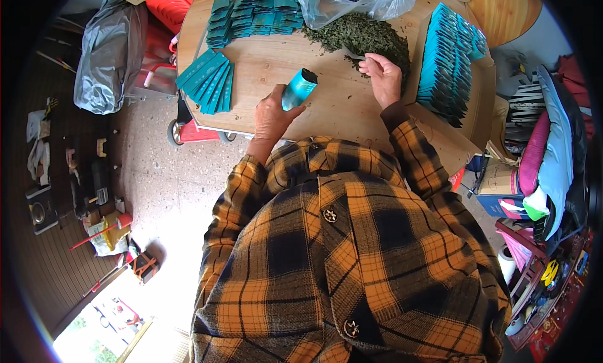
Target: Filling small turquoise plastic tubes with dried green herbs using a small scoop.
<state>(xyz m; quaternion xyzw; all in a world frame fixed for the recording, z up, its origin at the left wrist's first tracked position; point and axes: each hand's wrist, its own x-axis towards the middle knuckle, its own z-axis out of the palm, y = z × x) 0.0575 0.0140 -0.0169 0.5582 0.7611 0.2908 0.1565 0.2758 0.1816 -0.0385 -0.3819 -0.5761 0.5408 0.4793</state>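
My left hand (272,117) is wrapped round a shiny teal pouch (298,93), held upright with its dark mouth open at the top. My right hand (383,77) pinches a small pale spoon (353,54), whose tip reaches to the edge of a heap of dried green leaves (377,39). To the left, several flat teal pouches (210,83) lie fanned out on the wooden table (251,61). Behind them stand stacks of more teal packets (260,11). On the right, a cardboard box (480,105) holds rows of upright teal pouches (447,68).
A clear plastic bag (314,8) with more leaves sits at the table's far side. A grey plastic-covered object (110,55) stands at the left, near a red wheeled frame (198,132). Cushions (556,143) and a cluttered tool rack (546,294) are at the right.
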